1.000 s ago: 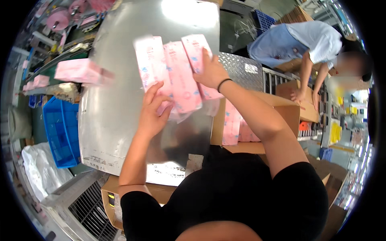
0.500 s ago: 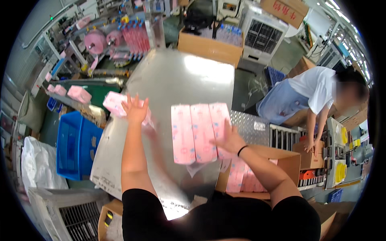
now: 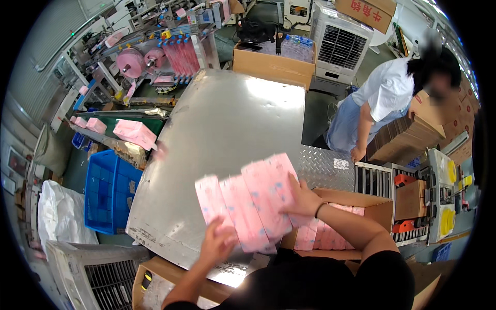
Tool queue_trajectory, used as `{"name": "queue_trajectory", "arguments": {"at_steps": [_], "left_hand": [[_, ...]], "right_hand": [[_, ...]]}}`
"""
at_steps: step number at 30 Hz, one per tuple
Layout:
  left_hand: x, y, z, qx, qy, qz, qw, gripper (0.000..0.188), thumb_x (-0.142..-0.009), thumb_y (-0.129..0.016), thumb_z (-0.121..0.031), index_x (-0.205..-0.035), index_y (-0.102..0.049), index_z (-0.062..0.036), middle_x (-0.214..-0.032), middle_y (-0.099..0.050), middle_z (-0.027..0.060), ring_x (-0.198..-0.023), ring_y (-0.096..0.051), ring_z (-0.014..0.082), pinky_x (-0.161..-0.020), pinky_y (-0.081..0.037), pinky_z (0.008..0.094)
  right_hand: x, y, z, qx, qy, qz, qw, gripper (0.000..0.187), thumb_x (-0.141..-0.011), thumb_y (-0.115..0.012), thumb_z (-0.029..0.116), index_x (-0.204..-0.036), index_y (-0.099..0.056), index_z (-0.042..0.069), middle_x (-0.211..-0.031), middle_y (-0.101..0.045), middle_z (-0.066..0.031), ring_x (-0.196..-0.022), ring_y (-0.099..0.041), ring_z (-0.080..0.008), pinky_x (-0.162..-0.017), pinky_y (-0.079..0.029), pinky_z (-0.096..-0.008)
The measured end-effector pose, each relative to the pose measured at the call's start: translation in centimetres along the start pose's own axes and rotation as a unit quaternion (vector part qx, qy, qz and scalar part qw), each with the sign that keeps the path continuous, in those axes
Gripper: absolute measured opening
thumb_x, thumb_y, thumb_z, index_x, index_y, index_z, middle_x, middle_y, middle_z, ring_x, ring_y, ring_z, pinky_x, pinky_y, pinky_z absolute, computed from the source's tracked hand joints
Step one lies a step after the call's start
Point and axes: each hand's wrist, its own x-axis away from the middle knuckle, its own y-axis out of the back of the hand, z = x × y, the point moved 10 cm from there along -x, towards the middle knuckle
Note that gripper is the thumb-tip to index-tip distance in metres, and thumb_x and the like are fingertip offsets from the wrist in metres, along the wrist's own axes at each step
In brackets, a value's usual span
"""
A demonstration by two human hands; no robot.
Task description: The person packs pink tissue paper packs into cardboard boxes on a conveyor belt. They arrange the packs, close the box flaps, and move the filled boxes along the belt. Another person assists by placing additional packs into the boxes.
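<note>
As the left hand [image 3: 216,244] and right hand [image 3: 303,200] clamp pink plastic-wrapped packs [image 3: 245,209] between them, the row looks light, soft, slippery, best squeezed from both ends.

From the left side of my head, one wide fisheye camera looks down and forward past my black shirt [image 3: 330,283], near my left hand [image 3: 217,242] and right hand [image 3: 301,199], across the metal table [image 3: 235,119] toward a farther cardboard box [image 3: 274,66], straight edges bending toward its rim

Factory hall: roller conveyor [image 3: 366,179], machine [image 3: 178,58] with pink reels [image 3: 130,63].
</note>
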Motion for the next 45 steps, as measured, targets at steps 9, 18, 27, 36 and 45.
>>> {"name": "queue_trajectory", "arguments": {"at_steps": [9,18,27,36,45], "left_hand": [[14.8,-4.0,9.6,0.445,0.537,-0.012,0.717,0.077,-0.099,-0.051,-0.057,-0.155,-0.032,-0.0072,-0.148,-0.050,0.0103,-0.131,-0.052,0.0250,-0.098,-0.052,0.0421],[-0.8,-4.8,3.5,0.459,0.235,-0.064,0.855,0.075,-0.092,-0.071,-0.034,-0.148,-0.034,0.0013,-0.141,-0.053,0.0146,-0.129,-0.054,0.0300,-0.109,-0.043,0.0461],[-1.9,-28.2,-18.3,0.229,0.056,0.203,0.950,0.056,-0.094,-0.071,-0.029,-0.138,-0.051,-0.0007,-0.138,-0.056,0.0130,-0.128,-0.052,0.0281,-0.111,-0.038,0.0412],[-4.6,-42.7,-27.9,-0.185,0.033,0.325,0.927,0.101,-0.085,-0.074,-0.052,-0.161,-0.016,-0.0193,-0.165,0.000,0.0266,-0.151,-0.010,0.0456,-0.116,-0.016,0.0647],[-4.5,-55.9,-24.4,-0.265,0.049,0.303,0.914,0.097,-0.088,-0.055,-0.070,-0.161,-0.021,-0.0157,-0.166,-0.001,0.0248,-0.154,0.000,0.0425,-0.118,-0.001,0.0654]], "right_hand": [[0.8,-6.9,-4.7,-0.387,-0.064,0.213,0.895,0.085,-0.097,-0.051,0.063,-0.150,-0.039,-0.002,-0.138,-0.058,-0.0183,-0.123,-0.059,-0.0245,-0.105,-0.045,-0.0366],[12.8,9.6,-12.2,-0.477,0.185,-0.179,0.840,0.061,-0.103,-0.042,0.045,-0.145,-0.047,0.000,-0.142,-0.055,-0.0142,-0.129,-0.052,-0.0227,-0.110,-0.040,-0.0353],[38.4,6.4,-39.7,-0.368,-0.024,-0.338,0.866,0.047,-0.094,-0.056,0.018,-0.138,-0.052,0.001,-0.137,-0.056,-0.0185,-0.130,-0.051,-0.0285,-0.110,-0.041,-0.0392],[34.6,4.7,-38.3,-0.130,-0.045,-0.220,0.966,0.044,-0.086,-0.071,0.033,-0.121,-0.060,0.010,-0.113,-0.067,-0.0161,-0.100,-0.067,-0.0347,-0.086,-0.054,-0.0446],[21.0,-4.3,-48.0,0.002,-0.243,-0.128,0.961,0.032,-0.089,-0.060,0.026,-0.116,-0.068,0.010,-0.120,-0.070,-0.0122,-0.107,-0.069,-0.0297,-0.087,-0.055,-0.0481]]}}
